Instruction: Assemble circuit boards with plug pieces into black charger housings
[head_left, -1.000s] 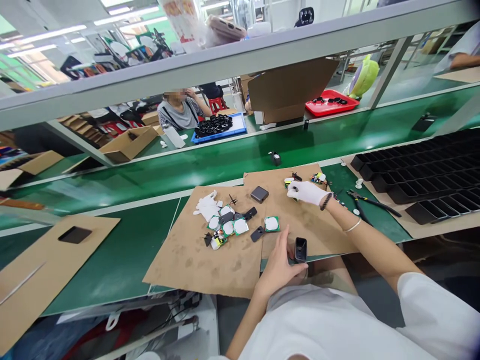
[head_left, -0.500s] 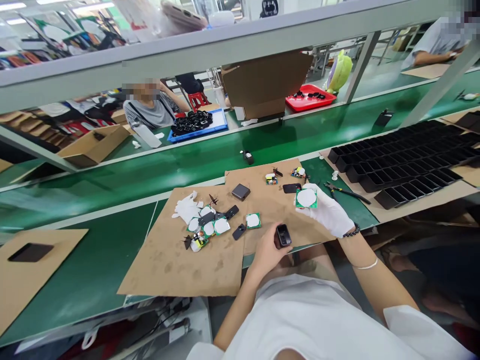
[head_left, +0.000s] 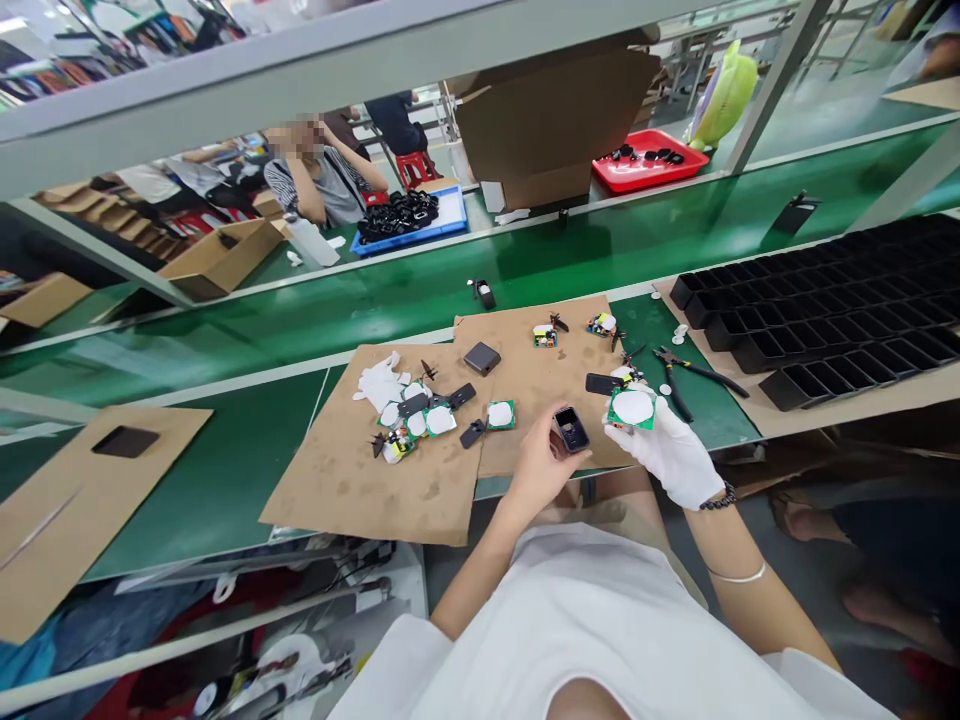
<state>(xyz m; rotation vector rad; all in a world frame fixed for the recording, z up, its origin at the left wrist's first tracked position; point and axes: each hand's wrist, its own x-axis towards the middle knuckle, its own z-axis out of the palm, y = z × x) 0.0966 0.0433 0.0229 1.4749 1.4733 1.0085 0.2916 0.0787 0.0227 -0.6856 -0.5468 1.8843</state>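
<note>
My bare left hand point(head_left: 541, 458) is wrapped round a small black plastic housing point(head_left: 573, 432), its open side tilted up. In my right hand point(head_left: 681, 462), which wears a white glove, a green circuit board point(head_left: 632, 408) with a white round pad is pinched at its edge. The board is beside the housing, apart from it. Left of my hands lie another padded circuit board point(head_left: 500, 414) and a black plug piece point(head_left: 472, 433). A flat black cover point(head_left: 604, 384) lies just beyond the board I hold.
Brown cardboard point(head_left: 375, 495) covers the bench, with a cluster of boards point(head_left: 441, 420), a white glove point(head_left: 381, 383) and a closed black case point(head_left: 481, 358). Pliers point(head_left: 701, 375) lie at right beside rows of black housings point(head_left: 832, 345). A person point(head_left: 330, 185) sits across the green belt point(head_left: 330, 300).
The view has shifted. Both hands keep their hold, and the housing's opening is tilted more toward me. Parts behind my right hand now show. The person across has raised both hands to the head.
</note>
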